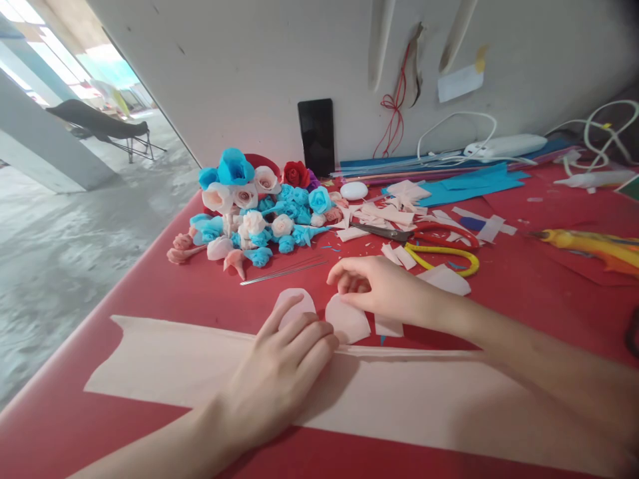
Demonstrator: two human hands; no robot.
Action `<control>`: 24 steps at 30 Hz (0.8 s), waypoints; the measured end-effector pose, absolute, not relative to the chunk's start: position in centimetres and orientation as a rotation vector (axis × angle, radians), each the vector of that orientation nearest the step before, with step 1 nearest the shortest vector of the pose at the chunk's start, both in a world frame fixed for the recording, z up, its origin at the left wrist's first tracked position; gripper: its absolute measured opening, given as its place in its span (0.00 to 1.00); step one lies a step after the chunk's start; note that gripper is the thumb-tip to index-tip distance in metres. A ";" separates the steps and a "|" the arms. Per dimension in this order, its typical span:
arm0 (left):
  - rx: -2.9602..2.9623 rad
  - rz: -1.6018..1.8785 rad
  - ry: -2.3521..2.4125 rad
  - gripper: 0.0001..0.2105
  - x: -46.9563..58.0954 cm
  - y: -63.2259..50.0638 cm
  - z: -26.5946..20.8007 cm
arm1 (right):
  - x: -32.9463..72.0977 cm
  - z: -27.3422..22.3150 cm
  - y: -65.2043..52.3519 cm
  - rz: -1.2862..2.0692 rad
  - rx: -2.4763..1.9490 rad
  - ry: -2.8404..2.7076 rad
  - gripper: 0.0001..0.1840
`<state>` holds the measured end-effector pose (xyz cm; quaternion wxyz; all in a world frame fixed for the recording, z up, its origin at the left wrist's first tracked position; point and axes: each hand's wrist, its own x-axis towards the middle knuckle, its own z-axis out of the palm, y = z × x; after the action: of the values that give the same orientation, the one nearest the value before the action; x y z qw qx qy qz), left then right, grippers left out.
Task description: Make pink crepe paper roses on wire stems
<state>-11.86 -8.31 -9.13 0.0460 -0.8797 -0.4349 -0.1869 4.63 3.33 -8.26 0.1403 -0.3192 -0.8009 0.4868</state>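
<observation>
Left hand, grip spread, rests over left pink paper petal; right hand curls at right pink paper petal, grip state indeterminable.

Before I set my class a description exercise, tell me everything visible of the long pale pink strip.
The long strip looks like thin, plain paper, pale pink. It lies mostly flat across the red table, its left end uneven and wavy, its far edge showing a fold or crease. The left hand lies over its middle; the right forearm crosses over its right part, whether touching is unclear.
</observation>
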 end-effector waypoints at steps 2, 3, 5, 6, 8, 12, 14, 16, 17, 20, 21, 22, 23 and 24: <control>-2.716 -0.576 -1.324 0.10 -11.9 -8.1 -9.1 | 4.5 -8.5 3.4 1.408 -0.922 -2.317 0.10; -2.739 -0.572 -1.326 0.10 -11.9 -8.0 -9.1 | 4.4 -8.6 3.4 1.407 -0.920 -2.320 0.10; -2.781 -0.557 -1.349 0.10 -11.9 -7.9 -9.1 | 4.3 -8.7 3.5 1.397 -0.916 -2.326 0.11; -2.798 -0.551 -1.365 0.10 -11.9 -7.9 -9.2 | 4.3 -8.7 3.5 1.388 -0.915 -2.330 0.11; -2.808 -0.560 -1.393 0.09 -11.9 -7.8 -9.2 | 4.2 -8.7 3.5 1.366 -0.914 -2.341 0.12; -2.795 -0.633 -1.408 0.07 -11.6 -7.7 -9.0 | 4.3 -8.5 3.4 1.292 -0.923 -2.366 0.14; -2.791 -0.680 -1.427 0.06 -11.5 -7.6 -8.7 | 4.4 -8.5 3.4 1.249 -0.927 -2.383 0.14; -2.794 -0.723 -1.450 0.06 -11.4 -7.5 -8.4 | 4.4 -8.6 3.4 1.215 -0.931 -2.399 0.13; -2.800 -0.734 -1.471 0.06 -11.4 -7.5 -8.3 | 4.4 -8.7 3.4 1.203 -0.930 -2.407 0.13; -2.805 -0.770 -1.561 0.06 -11.5 -7.3 -8.3 | 4.3 -8.6 3.5 1.158 -0.924 -2.414 0.12; -2.804 -0.775 -1.594 0.06 -11.5 -7.2 -8.2 | 4.3 -8.3 3.5 1.134 -0.926 -2.402 0.11; -2.803 -0.774 -1.618 0.07 -11.4 -7.0 -8.2 | 4.4 -7.7 3.4 1.105 -0.931 -2.382 0.08; -2.799 -0.773 -1.630 0.08 -11.4 -6.9 -8.0 | 4.6 -7.0 3.1 1.073 -0.939 -2.358 0.04; -2.789 -0.783 -1.632 0.09 -11.3 -6.8 -7.8 | 4.9 -6.2 2.7 1.064 -0.941 -2.322 0.02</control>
<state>-11.32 -6.79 -7.79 -0.0918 -0.8353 -0.4888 -0.2345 4.92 2.73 -6.18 0.2084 -0.3381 -0.8343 0.3825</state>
